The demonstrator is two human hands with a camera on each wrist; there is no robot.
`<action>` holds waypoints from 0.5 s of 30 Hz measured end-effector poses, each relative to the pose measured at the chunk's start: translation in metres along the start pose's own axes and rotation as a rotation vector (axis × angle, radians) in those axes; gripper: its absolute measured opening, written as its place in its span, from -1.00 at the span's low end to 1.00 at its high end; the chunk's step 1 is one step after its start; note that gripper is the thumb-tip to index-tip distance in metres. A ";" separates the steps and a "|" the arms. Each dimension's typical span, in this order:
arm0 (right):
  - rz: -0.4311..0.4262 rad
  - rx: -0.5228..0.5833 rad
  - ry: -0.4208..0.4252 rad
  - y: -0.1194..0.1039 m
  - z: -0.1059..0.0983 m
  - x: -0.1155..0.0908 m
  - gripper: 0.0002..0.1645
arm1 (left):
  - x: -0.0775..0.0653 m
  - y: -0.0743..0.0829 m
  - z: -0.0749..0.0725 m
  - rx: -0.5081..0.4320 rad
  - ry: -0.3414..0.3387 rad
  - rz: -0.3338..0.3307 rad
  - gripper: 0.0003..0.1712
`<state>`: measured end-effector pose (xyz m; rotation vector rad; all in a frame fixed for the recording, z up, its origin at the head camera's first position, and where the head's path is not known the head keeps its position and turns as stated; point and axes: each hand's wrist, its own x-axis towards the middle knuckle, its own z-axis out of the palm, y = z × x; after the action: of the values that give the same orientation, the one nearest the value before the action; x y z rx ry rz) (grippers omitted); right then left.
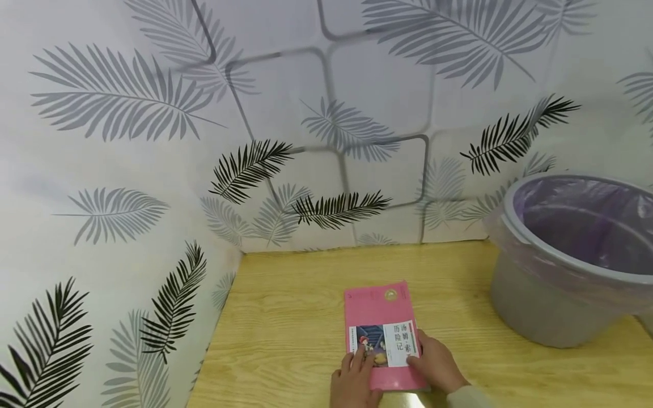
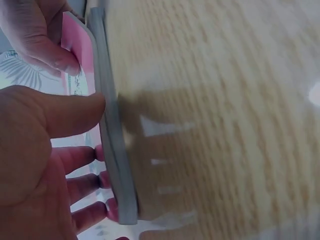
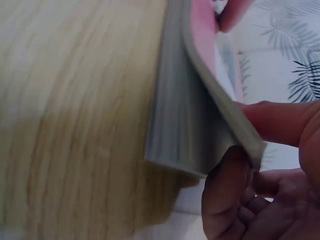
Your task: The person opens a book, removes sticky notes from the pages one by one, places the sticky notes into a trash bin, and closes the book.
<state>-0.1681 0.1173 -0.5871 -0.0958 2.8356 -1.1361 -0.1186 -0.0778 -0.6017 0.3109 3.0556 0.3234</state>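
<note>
A pink paperback book (image 1: pixel 380 303) with an illustrated cover lies on the wooden table. My left hand (image 1: pixel 353 382) rests on the lower left of its cover. In the left wrist view, that hand's fingertips (image 2: pixel 111 209) press on the cover while the thumb touches the book's near edge. My right hand (image 1: pixel 439 362) is at the lower right side. Seen from the right wrist, the right hand (image 3: pixel 280 185) pinches the front cover with some pages between thumb and fingers. That part is lifted from the page block (image 3: pixel 175 120), leaving a gap between them.
A grey bin (image 1: pixel 541 300) lined with a clear bag stands right of the book. Leaf-patterned covering (image 1: pixel 326 141) rises behind and to the left of the wood-grain table (image 1: pixel 275 317).
</note>
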 end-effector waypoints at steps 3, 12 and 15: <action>0.008 -0.058 -0.026 0.003 0.002 0.003 -0.06 | 0.001 0.000 0.001 0.018 -0.023 -0.018 -0.21; 0.076 -0.129 -0.093 0.001 0.002 0.007 0.03 | 0.004 -0.001 -0.009 0.010 -0.050 -0.008 -0.22; 0.087 -0.117 -0.088 0.002 0.003 0.005 0.06 | 0.005 -0.002 -0.011 -0.003 -0.048 0.010 -0.24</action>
<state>-0.1730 0.1164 -0.5907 -0.0289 2.7968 -0.9251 -0.1245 -0.0805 -0.5917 0.3284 3.0068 0.3166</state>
